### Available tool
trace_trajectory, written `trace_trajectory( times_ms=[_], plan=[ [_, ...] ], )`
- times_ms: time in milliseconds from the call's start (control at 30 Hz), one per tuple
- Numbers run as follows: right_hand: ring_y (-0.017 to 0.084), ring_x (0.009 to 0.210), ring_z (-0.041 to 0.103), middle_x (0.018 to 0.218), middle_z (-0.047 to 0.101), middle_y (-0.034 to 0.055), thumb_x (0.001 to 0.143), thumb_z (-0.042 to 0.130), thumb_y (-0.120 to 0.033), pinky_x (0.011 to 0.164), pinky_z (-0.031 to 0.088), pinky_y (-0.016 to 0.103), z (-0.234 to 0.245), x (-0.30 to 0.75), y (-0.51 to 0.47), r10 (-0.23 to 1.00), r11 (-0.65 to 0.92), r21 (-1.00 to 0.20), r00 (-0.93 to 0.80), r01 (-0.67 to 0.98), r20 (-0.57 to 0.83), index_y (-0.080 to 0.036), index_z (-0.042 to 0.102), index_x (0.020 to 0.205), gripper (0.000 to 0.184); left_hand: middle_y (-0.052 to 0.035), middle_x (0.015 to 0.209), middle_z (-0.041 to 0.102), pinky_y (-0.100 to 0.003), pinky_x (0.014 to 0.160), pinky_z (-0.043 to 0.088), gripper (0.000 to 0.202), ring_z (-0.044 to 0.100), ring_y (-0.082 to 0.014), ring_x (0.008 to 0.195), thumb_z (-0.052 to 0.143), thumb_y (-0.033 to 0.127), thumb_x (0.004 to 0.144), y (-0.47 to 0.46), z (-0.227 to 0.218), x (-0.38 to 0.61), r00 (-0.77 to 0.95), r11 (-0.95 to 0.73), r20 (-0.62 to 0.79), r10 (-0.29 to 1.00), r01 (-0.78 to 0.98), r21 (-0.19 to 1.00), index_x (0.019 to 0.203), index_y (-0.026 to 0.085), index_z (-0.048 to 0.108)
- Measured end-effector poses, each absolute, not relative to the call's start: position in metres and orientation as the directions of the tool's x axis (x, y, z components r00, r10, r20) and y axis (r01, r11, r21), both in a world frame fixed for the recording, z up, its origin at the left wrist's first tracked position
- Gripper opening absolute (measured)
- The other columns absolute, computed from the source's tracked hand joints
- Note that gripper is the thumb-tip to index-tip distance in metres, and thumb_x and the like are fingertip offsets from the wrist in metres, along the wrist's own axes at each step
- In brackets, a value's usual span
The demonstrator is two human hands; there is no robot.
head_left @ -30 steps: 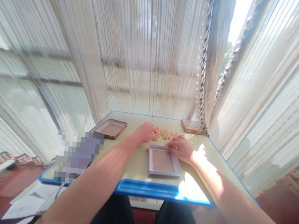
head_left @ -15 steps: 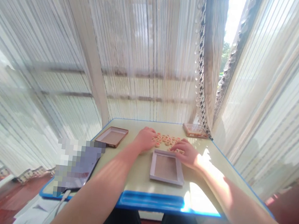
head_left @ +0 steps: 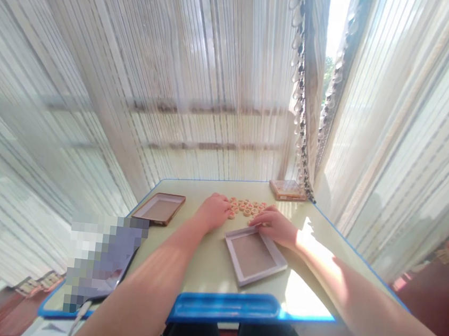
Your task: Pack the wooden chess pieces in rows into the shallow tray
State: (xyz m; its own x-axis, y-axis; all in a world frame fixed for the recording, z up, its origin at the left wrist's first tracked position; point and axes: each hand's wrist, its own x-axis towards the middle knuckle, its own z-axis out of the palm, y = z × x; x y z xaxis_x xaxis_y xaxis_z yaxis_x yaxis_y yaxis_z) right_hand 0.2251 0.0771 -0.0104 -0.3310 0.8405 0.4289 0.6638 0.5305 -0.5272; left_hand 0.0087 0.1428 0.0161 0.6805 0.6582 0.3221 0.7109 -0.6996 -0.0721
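Note:
Several round wooden game pieces (head_left: 246,207) with red marks lie in a cluster on the pale green table (head_left: 207,257). My left hand (head_left: 214,212) rests at the cluster's left edge, fingers curled over the pieces there. My right hand (head_left: 274,225) lies at the cluster's right side, fingers flat and together, touching the far edge of a shallow white-rimmed tray (head_left: 254,255) with a brown bottom. Whether either hand holds a piece is hidden.
A brown tray (head_left: 159,207) sits at the table's left. A small brown box (head_left: 287,189) stands at the far right corner by the curtains (head_left: 201,80). A blurred-out flat object (head_left: 98,256) lies at the near left. The table has a blue rim (head_left: 226,305).
The view has swung and tilted. The white-rimmed tray now lies turned at an angle. Both hands stay at the piece cluster.

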Motion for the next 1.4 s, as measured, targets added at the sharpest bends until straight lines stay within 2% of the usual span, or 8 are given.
trace_trajectory(
  times_ms=[500, 700, 800, 967, 1100, 1233, 1333, 1400],
  plan=[
    [0.020, 0.084, 0.047, 0.075, 0.063, 0.0025, 0.067, 0.065, -0.018, 0.084, 0.040, 0.034, -0.015, 0.224, 0.082, 0.843, 0.473, -0.484, -0.218, 0.736, 0.491, -0.028, 0.074, 0.071, 0.014, -0.0070, 0.097, 0.065, -0.032, 0.090, 0.041, 0.029, 0.053, -0.0191, 0.096, 0.045, 0.010, 0.078, 0.141, 0.015, 0.011, 0.652, -0.680, 0.319, 0.688, 0.733, -0.029, 0.090, 0.017, 0.070],
    [0.023, 0.096, 0.045, 0.093, 0.059, 0.0034, 0.062, 0.068, -0.022, 0.091, 0.035, 0.041, -0.018, 0.223, 0.078, 0.820, 0.497, -0.425, -0.250, 0.756, 0.515, -0.030, 0.072, 0.078, 0.018, -0.0070, 0.095, 0.065, -0.034, 0.089, 0.042, 0.023, 0.053, -0.0214, 0.095, 0.049, 0.029, 0.079, 0.136, 0.015, 0.009, 0.670, -0.709, 0.327, 0.666, 0.705, -0.001, 0.078, 0.018, 0.070],
    [0.024, 0.102, 0.044, 0.100, 0.058, 0.0033, 0.065, 0.067, -0.024, 0.094, 0.033, 0.043, -0.018, 0.223, 0.078, 0.806, 0.510, -0.418, -0.248, 0.752, 0.537, -0.030, 0.072, 0.077, 0.015, -0.0074, 0.096, 0.064, -0.034, 0.090, 0.040, 0.022, 0.053, -0.0214, 0.096, 0.052, 0.032, 0.077, 0.136, 0.017, 0.009, 0.662, -0.708, 0.322, 0.677, 0.706, 0.038, 0.076, 0.018, 0.069],
    [0.022, 0.097, 0.047, 0.095, 0.061, 0.0048, 0.072, 0.060, -0.023, 0.091, 0.037, 0.039, -0.010, 0.225, 0.074, 0.755, 0.554, -0.400, -0.239, 0.730, 0.611, -0.025, 0.071, 0.078, 0.012, -0.0044, 0.090, 0.065, -0.032, 0.084, 0.042, 0.016, 0.054, -0.0201, 0.091, 0.059, 0.030, 0.071, 0.133, 0.019, 0.015, 0.563, -0.663, 0.376, 0.736, 0.712, 0.231, 0.079, 0.018, 0.065],
    [0.021, 0.091, 0.050, 0.092, 0.063, 0.0055, 0.074, 0.057, -0.017, 0.083, 0.042, 0.037, -0.003, 0.222, 0.069, 0.699, 0.607, -0.296, -0.318, 0.737, 0.640, -0.023, 0.067, 0.091, 0.020, 0.0005, 0.076, 0.064, -0.026, 0.067, 0.044, 0.020, 0.055, -0.0140, 0.071, 0.064, 0.034, 0.065, 0.126, 0.022, 0.023, 0.514, -0.609, 0.328, 0.793, 0.648, 0.457, 0.076, 0.018, 0.061],
    [0.019, 0.086, 0.053, 0.087, 0.064, 0.0038, 0.076, 0.053, -0.014, 0.081, 0.043, 0.035, -0.002, 0.215, 0.065, 0.702, 0.607, -0.283, -0.334, 0.743, 0.629, -0.022, 0.062, 0.097, 0.024, 0.0011, 0.071, 0.061, -0.024, 0.061, 0.042, 0.028, 0.054, -0.0118, 0.065, 0.068, 0.038, 0.061, 0.121, 0.025, 0.029, 0.540, -0.562, 0.255, 0.802, 0.537, 0.629, 0.075, 0.015, 0.059],
    [0.017, 0.083, 0.055, 0.085, 0.065, 0.0022, 0.077, 0.051, -0.012, 0.079, 0.044, 0.032, -0.003, 0.211, 0.064, 0.708, 0.613, -0.309, -0.333, 0.727, 0.623, -0.024, 0.062, 0.096, 0.025, 0.0011, 0.068, 0.060, -0.024, 0.059, 0.043, 0.030, 0.055, -0.0117, 0.064, 0.069, 0.038, 0.060, 0.121, 0.027, 0.028, 0.556, -0.502, 0.188, 0.810, 0.491, 0.712, 0.076, 0.014, 0.058],
    [0.017, 0.084, 0.056, 0.084, 0.065, 0.0019, 0.076, 0.051, -0.012, 0.078, 0.044, 0.031, -0.004, 0.211, 0.064, 0.708, 0.621, -0.322, -0.334, 0.715, 0.623, -0.024, 0.062, 0.095, 0.025, 0.0011, 0.068, 0.061, -0.023, 0.059, 0.043, 0.030, 0.056, -0.0122, 0.064, 0.068, 0.037, 0.061, 0.123, 0.028, 0.024, 0.539, -0.493, 0.180, 0.823, 0.517, 0.700, 0.078, 0.015, 0.058]
  ],
)
